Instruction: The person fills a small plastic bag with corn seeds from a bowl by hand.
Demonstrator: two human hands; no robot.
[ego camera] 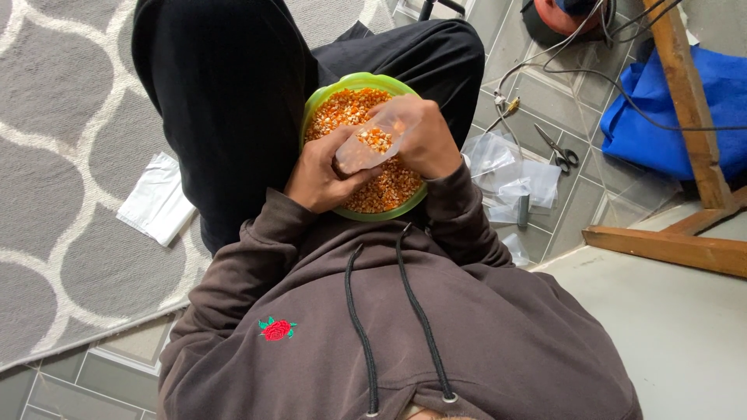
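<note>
Corn kernels (387,185), orange and yellow, fill a green bowl (359,79) that rests in the lap of a seated person in a dark brown hoodie (405,327) and black trousers (226,93); this head view looks straight down on both hands, which meet over the bowl. The left hand (315,180) is curled around the lower end of a small clear plastic bag (372,145), fingers closed on it; the right hand (424,140) grips the bag's upper, open end, fingers bent over the mouth and holding it wide; the bag lies tilted across the bowl, touching the kernels, with a small heap of them already inside. As I judge it, the step in hand is filling the bag from the bowl, and it is early, since the bag looks only partly full; the next move would call for keeping the mouth open and low against the heap while more kernels go in, then tipping the bag upright so nothing spills over the rim. On the grey tiled floor to the right lie more clear bags (513,175) and a pair of scissors (562,152), well apart from the bowl; a folded white bag (158,201) lies on the grey patterned rug (54,155) to the left; a wooden frame (692,117) and blue cloth (669,109) stand beyond.
</note>
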